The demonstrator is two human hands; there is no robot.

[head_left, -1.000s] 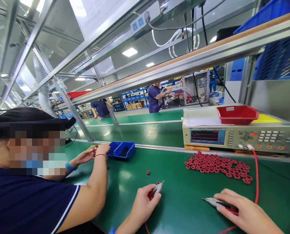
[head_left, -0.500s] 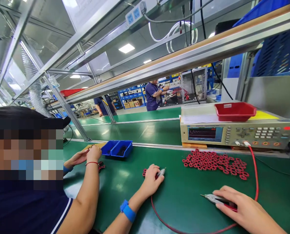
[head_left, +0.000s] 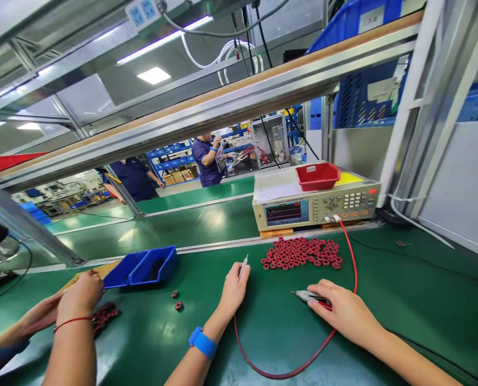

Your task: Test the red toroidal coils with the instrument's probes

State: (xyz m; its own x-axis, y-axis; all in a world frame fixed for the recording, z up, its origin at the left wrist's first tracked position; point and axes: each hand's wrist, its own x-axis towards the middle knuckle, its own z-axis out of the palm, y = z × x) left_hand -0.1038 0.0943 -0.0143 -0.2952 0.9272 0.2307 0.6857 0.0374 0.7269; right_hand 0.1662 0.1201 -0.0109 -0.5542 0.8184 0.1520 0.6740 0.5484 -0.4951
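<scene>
My left hand (head_left: 234,287) is closed around a test clip (head_left: 244,265) whose pale tip points up; a red cable (head_left: 251,362) loops away from below this hand. My right hand (head_left: 337,305) grips a grey and red test clip (head_left: 305,296), its narrow metal tip pointing left, just above the green mat. Beyond both hands lies a flat pile of red wound ring cores (head_left: 299,253). Left of my left hand, two loose ring cores (head_left: 178,306) lie on the mat. Neither clip has a core in its tip.
Behind the pile stands a bench tester (head_left: 319,203) with a lit screen and a red tray (head_left: 317,176) on top. Blue bins (head_left: 153,266) stand at left, near a co-worker's hands (head_left: 80,292) and more cores. A shelf beam (head_left: 206,107) crosses above.
The view has turned right. My left hand has moved away from the ring cores beside it, toward the pile, with its clip tipped more upright. My right hand still holds its clip.
</scene>
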